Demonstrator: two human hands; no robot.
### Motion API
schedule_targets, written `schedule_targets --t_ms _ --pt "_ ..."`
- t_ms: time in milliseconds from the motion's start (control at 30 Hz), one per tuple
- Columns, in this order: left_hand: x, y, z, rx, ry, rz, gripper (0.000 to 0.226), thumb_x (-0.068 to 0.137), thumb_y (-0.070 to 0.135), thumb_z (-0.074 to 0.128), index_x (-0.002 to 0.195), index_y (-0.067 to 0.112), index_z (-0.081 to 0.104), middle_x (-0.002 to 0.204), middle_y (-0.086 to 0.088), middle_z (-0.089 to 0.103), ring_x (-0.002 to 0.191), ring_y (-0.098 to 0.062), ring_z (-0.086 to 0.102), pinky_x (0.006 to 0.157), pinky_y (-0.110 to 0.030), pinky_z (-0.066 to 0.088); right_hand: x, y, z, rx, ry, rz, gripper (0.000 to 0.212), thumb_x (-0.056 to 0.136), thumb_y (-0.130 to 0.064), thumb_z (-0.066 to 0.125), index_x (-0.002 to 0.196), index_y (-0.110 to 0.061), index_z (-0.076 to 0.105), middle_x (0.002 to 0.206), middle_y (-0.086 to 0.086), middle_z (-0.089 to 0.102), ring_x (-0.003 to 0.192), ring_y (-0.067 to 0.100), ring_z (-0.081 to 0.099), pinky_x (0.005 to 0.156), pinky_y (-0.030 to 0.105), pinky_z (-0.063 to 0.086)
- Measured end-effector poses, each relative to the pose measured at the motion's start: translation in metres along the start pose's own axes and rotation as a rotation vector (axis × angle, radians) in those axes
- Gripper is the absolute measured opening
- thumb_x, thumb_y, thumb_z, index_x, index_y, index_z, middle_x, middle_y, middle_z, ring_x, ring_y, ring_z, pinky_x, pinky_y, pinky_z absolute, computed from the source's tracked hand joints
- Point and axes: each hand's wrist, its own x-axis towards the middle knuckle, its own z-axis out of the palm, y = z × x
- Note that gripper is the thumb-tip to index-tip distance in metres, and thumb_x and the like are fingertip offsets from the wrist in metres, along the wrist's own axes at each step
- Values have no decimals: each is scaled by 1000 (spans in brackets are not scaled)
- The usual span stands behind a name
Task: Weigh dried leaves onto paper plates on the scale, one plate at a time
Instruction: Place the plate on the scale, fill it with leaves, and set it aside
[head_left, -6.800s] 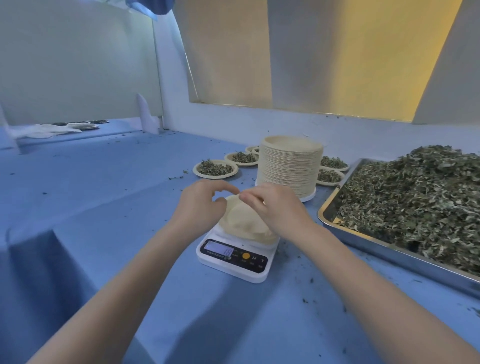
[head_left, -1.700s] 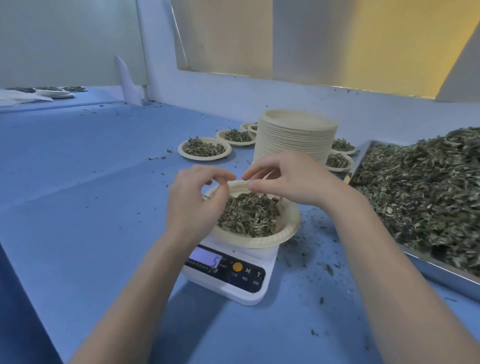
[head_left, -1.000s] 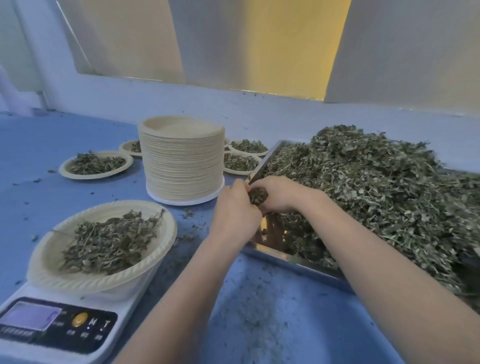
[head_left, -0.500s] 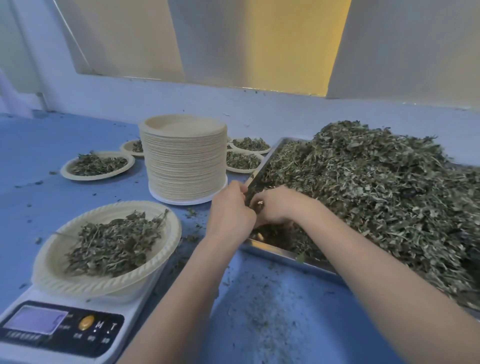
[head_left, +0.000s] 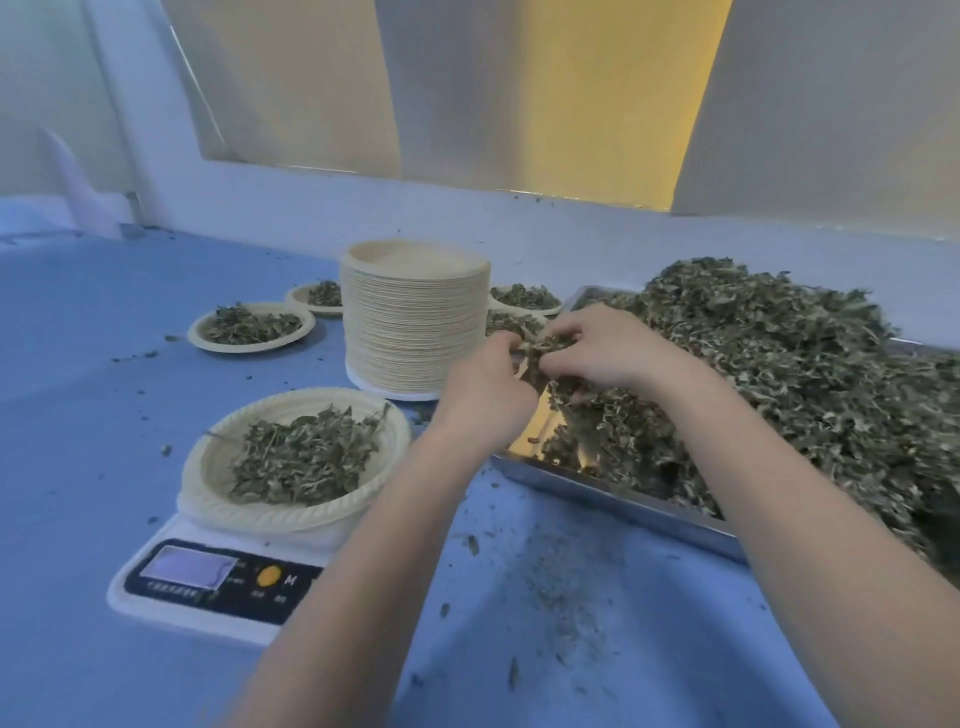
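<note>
A paper plate (head_left: 208, 493) holding a heap of dried leaves (head_left: 306, 457) sits on the white scale (head_left: 218, 587) at the lower left. To the right, a metal tray (head_left: 613, 493) carries a big pile of dried leaves (head_left: 789, 374). My left hand (head_left: 485, 392) and my right hand (head_left: 602, 348) meet over the tray's near left corner. Together they pinch a small clump of leaves (head_left: 543, 348) between their fingertips.
A tall stack of empty paper plates (head_left: 413, 317) stands behind the scale. Filled plates lie to its left (head_left: 249, 327) and right (head_left: 524, 299). Leaf crumbs litter the blue tabletop (head_left: 561, 597). A wall runs along the back.
Both hands have lifted a little from the tray floor, now pinching a clump of leaves above it. The view has shifted slightly rightward and upward. The plate on the scale is unchanged.
</note>
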Motion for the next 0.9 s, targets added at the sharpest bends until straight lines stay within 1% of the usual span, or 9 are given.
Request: schedule_targets --t_ms 67,167,300,433,533,633,700,800,900 --pt "-8 -3 -20 -6 47 22 43 85 7 48 125 21 52 114 -5 62 102 -29 58 79 -31 46 0 -25 5 64 17 -64 14 81 -17 62 92 -19 70 83 12 71 49 9 63 53 24 56" --pt "-17 -15 -63 6 143 27 40 82 4 49 115 25 52 107 -6 63 89 -30 59 67 -33 48 7 -70 21 81 33 -170 22 80 -20 63 100 -11 69 87 11 71 56 11 64 50 17 53" --pt "-25 -43 -122 79 278 -29 40 83 -3 47 115 20 57 107 -11 64 93 -31 60 77 -38 52 15 -122 52 153 -69 -282 17 80 -21 67 97 -20 70 81 5 70 58 13 65 46 15 49" --pt "-33 -74 -154 149 334 -115 43 83 -7 42 110 20 61 109 -4 62 76 -16 53 59 -21 40 22 -142 80 52 -142 -347 35 72 -43 79 101 -27 70 97 -8 62 69 10 63 50 18 44" --pt "-35 -92 -159 102 360 -168 43 84 -7 41 109 22 61 110 -2 61 71 -13 50 53 -25 38 26 -139 91 48 -118 -361 27 74 -47 75 74 -20 73 66 -4 62 58 10 53 49 20 37" --pt "-34 -106 -155 44 367 -157 42 84 -7 41 103 24 63 105 0 63 92 -15 58 64 -26 45 29 -132 96 73 -50 -351 29 81 -40 72 57 -26 65 58 -2 59 45 3 46 48 20 35" --pt "-34 -112 -153 -3 419 -138 43 84 -7 42 96 27 65 99 5 65 95 -10 59 68 -20 48 29 -128 95 112 -10 -353 27 82 -37 71 57 -30 64 54 -8 56 42 1 44 44 17 33" --pt "-37 -119 -151 -58 523 -112 44 83 -4 45 85 35 65 90 14 67 85 0 61 55 -4 43 28 -124 94 177 12 -353 17 84 -35 70 70 -25 72 58 -12 62 41 -6 46 41 10 30" --pt "-46 -123 -148 -131 627 -72 44 81 -1 48 78 40 64 81 19 68 85 5 61 69 -11 45 28 -123 93 230 19 -343 18 83 -35 70 78 -18 75 49 -15 58 36 -4 43 39 10 29"
